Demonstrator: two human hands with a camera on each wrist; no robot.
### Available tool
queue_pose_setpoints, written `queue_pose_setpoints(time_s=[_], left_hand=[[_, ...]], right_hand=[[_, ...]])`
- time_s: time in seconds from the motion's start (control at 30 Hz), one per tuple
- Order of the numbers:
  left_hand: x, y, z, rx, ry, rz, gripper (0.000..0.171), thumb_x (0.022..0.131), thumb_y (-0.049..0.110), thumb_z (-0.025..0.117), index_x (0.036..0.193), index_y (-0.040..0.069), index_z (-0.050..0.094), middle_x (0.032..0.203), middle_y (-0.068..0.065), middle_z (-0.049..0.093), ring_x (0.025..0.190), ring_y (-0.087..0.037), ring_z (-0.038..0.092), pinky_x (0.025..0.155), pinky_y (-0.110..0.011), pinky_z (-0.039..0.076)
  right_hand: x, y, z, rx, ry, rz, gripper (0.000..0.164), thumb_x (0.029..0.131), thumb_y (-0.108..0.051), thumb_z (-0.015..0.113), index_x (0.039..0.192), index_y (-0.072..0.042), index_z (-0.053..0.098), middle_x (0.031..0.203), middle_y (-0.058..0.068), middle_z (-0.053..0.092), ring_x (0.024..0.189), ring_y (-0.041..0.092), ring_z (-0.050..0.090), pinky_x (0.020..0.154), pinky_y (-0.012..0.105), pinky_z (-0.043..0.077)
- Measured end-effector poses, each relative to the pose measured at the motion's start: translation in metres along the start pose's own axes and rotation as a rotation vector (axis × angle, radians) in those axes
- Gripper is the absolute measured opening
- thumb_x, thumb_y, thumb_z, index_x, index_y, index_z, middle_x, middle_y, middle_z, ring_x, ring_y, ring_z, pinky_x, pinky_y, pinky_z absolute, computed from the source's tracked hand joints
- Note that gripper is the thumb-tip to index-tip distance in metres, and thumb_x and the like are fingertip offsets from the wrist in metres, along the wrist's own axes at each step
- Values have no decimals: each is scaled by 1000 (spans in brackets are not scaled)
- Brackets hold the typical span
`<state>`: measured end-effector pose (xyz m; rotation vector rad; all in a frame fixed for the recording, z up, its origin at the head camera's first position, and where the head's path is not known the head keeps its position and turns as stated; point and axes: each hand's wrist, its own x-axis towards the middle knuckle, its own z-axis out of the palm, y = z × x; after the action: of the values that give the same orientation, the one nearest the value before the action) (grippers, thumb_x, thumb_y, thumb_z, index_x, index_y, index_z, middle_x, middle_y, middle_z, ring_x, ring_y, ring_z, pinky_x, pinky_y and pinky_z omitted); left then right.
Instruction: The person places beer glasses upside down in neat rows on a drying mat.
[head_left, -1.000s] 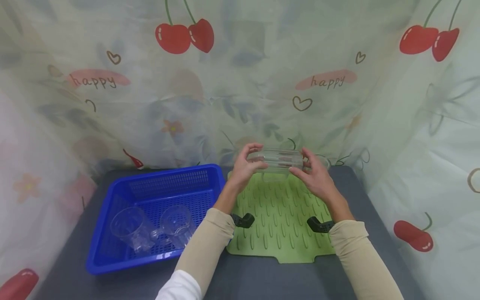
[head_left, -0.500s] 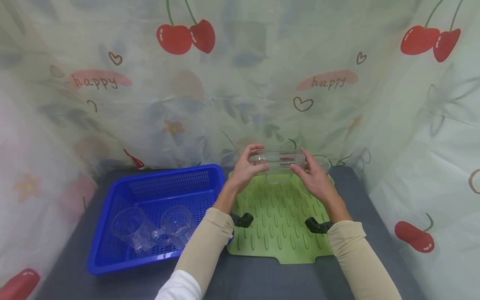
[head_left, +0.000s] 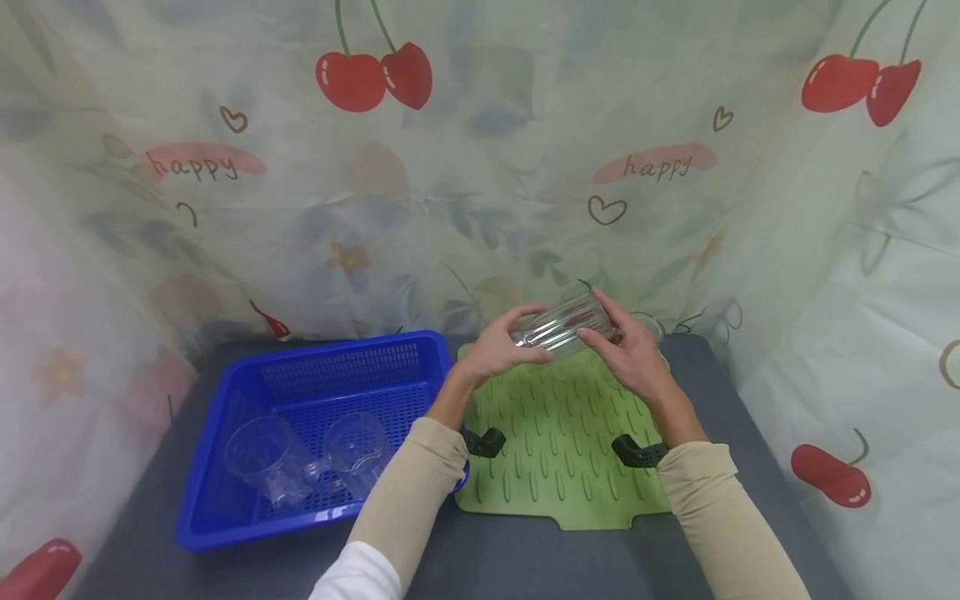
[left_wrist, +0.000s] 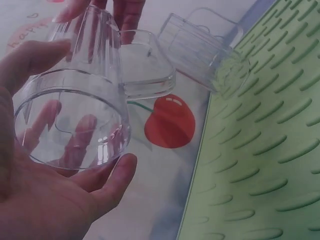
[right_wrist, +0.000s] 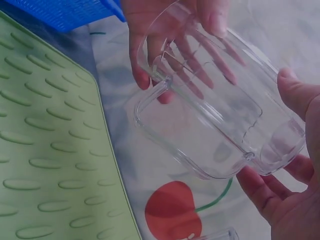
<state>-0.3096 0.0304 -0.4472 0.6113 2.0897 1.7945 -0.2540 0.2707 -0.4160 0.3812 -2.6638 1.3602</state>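
Observation:
Both hands hold a clear mug [head_left: 564, 325] sideways above the back of a green ridged mat [head_left: 555, 433]. Its right end sits higher than its left. My left hand [head_left: 504, 343] grips the left end, thumb on the near side and fingers around the far side. The right hand [head_left: 628, 346] grips the opposite end between thumb and fingers. In the right wrist view the squared loop handle [right_wrist: 180, 157] points away from the palms. Another clear mug [left_wrist: 192, 55] stands on the mat's far edge, partly hidden behind the right hand in the head view.
Left of the mat, a blue perforated basket [head_left: 360, 343] contains two clear mugs, one mug [head_left: 258, 446] at the left and another mug [head_left: 354, 442] nearer the middle. A patterned curtain [head_left: 480, 167] hangs close behind the grey table [head_left: 525, 558].
The held mug has tilted from nearly level to right end up. My left hand has shifted slightly right and down with its end; the right hand stays almost in place.

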Motion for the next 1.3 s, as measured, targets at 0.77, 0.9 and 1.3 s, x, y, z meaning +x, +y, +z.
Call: queue_pose_setpoints(time_s=[0.77,0.9,1.3], left_hand=[[-2,3,10,399,-56,-82,108,78,41,87,162,15,24,152,-16,50,134,-32,55,107,-50,50],[-1,3,10,386,-37,-75,105,78,39,88,160,16,27,150,-15,50,133,-32,56,105,-50,51],[4,7,10,242,70,-108,108,77,29,91,160,19,23,147,-10,50,134,-33,54,106,-52,50]], right_hand=[[6,-20,13,-172,48,-213,63,94,-21,75,150,-8,50,156,17,47,143,39,43,108,59,45],[1,-20,8,-119,33,-188,65,95,-20,74,152,-8,47,159,17,41,140,38,47,109,58,46],[-33,9,-30,-141,97,15,67,101,-35,65,157,-13,38,160,19,37,143,44,40,108,62,44]])
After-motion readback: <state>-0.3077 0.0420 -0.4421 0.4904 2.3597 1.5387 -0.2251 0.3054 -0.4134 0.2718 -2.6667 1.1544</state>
